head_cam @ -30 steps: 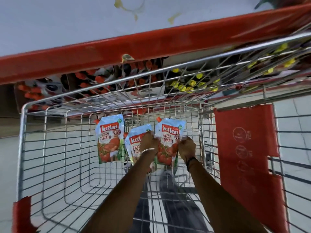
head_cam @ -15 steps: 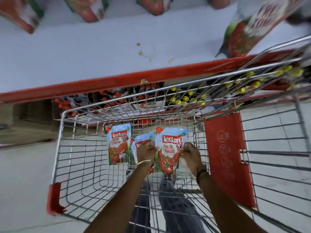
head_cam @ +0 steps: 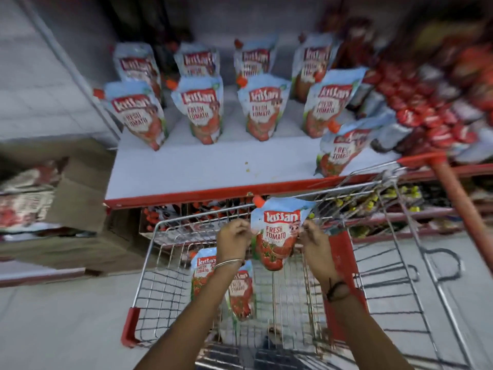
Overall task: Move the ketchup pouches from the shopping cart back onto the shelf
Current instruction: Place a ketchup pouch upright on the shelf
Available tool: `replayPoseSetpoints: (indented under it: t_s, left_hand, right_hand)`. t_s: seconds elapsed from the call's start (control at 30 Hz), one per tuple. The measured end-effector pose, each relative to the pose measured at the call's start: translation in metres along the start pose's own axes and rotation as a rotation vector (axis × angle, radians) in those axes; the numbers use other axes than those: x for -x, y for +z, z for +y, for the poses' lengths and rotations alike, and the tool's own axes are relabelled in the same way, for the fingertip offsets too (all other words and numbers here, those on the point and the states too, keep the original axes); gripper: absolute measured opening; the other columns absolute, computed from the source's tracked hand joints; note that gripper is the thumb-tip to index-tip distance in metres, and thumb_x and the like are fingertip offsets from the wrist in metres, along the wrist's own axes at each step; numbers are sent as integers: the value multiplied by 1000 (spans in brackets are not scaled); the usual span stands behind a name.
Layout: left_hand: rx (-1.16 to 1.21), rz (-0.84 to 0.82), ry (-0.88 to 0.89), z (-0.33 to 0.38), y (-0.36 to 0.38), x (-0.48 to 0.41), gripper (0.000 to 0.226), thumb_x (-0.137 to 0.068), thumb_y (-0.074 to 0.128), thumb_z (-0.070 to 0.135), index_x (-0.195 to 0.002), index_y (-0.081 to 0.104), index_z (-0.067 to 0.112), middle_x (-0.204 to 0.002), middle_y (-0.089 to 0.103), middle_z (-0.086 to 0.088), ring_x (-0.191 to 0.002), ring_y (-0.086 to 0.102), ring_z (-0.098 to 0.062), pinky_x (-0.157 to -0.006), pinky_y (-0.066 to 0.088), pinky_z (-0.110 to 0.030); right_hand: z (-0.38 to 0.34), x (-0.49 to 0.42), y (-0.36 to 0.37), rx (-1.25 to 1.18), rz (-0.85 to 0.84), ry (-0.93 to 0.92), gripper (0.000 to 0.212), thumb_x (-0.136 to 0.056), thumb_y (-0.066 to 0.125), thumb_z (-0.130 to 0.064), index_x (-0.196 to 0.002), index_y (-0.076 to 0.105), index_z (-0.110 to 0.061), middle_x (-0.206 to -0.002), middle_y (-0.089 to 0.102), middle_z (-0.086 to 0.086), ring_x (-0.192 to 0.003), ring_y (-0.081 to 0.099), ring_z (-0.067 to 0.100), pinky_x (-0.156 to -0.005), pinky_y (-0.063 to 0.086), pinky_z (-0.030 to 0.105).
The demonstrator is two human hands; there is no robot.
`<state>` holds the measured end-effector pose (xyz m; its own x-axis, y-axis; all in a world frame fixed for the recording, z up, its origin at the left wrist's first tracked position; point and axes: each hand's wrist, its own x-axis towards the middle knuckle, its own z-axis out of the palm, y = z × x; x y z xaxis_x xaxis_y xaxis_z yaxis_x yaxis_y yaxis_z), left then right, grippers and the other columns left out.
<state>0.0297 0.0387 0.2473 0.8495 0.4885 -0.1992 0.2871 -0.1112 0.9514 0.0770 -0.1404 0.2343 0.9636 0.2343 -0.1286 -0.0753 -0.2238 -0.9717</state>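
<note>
Your left hand [head_cam: 233, 240] and right hand [head_cam: 314, 247] pinch opposite side edges of one ketchup pouch [head_cam: 277, 233], held upright above far end of shopping cart [head_cam: 149, 252], just below red front lip of shelf [head_cam: 192, 169]. Two more pouches [head_cam: 204, 273] stand inside cart beneath your left wrist. Nine pouches [head_cam: 202, 110] stand on shelf, one near right front edge.

Cardboard boxes [head_cam: 77, 198] at left, red sachet packs [head_cam: 426, 113] at right, yellow-capped bottles [head_cam: 373, 201] below, grey floor [head_cam: 53, 329]
</note>
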Motion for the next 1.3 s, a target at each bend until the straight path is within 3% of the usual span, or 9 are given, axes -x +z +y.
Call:
replayPoseSetpoints:
  t_s: [0.13,0.2,0.27,0.4,0.63,0.9,1.07,1.17,1.3]
  left_hand:
    - [115,57,101,50,-13,-17,46,-72,59,-19,-54,54,23,-58,56,-2,-55,55,-4,-61,46,-34]
    - [130,80,149,73,-18,-28,46,-72,62,-16,-55,54,26,-61,60,-3,-59,59,-2,-67,52,-38]
    - [135,84,189,93,-21,-41,44,-73,64,-11,-54,55,28,-69,64,-10,-72,62,-20,-75,56,-48]
    - [138,127,269,122,-21,-71,42,-70,71,-1,-51,52,30,-61,60,-1,-64,54,-18,-71,55,-47]
    - [157,123,229,112,-5,-115,51,-71,69,-6,-44,50,33,-47,55,15,-69,48,-20,-76,53,-51]
    - [98,100,206,88,2,-126,49,-71,70,-3,-45,50,32,-56,54,2,-65,49,-18,-69,53,-49]
    - [72,103,199,94,1,-121,38,-73,69,-2,-54,51,25,-61,57,0,-72,54,-21,-76,54,-50]
    - [45,92,229,99,1,-107,10,-76,68,2,-80,62,8,-82,65,-5,-80,59,-18,-80,53,-36]
    - [74,133,310,87,-10,-71,27,-83,63,8,-109,56,10,-110,60,1,-103,56,-6,-93,43,-9]
  right_hand:
    - [-55,-17,-7,155,50,-176,13,-96,45,-6,-87,53,-10,-87,60,6,-80,55,22,-69,44,12]
    - [-83,-30,-9,214,97,-275,15,-95,47,-6,-83,51,-14,-76,56,-2,-73,52,21,-63,39,8]
    - [-103,-47,-8,193,142,-295,15,-95,46,-7,-83,52,-13,-80,59,4,-78,56,26,-72,48,25]
    - [-126,-84,2,134,280,-258,14,-95,43,-5,-88,56,-4,-95,63,19,-93,62,36,-86,54,58]
    - [-116,-127,19,95,395,-159,16,-93,43,-1,-95,58,3,-100,65,27,-95,61,44,-87,50,65]
    - [-84,-140,20,152,339,-129,15,-93,43,-3,-89,57,0,-87,60,20,-90,60,47,-84,49,69]
    - [-89,-137,17,167,301,-108,14,-93,44,-6,-92,57,1,-93,64,27,-90,61,45,-83,52,65]
    - [-94,-123,17,146,275,-99,23,-96,45,-9,-114,57,0,-115,62,22,-104,59,35,-95,51,49]
    - [-86,-83,24,27,331,-143,29,-95,50,-11,-123,51,-5,-122,58,13,-107,53,17,-90,46,26]
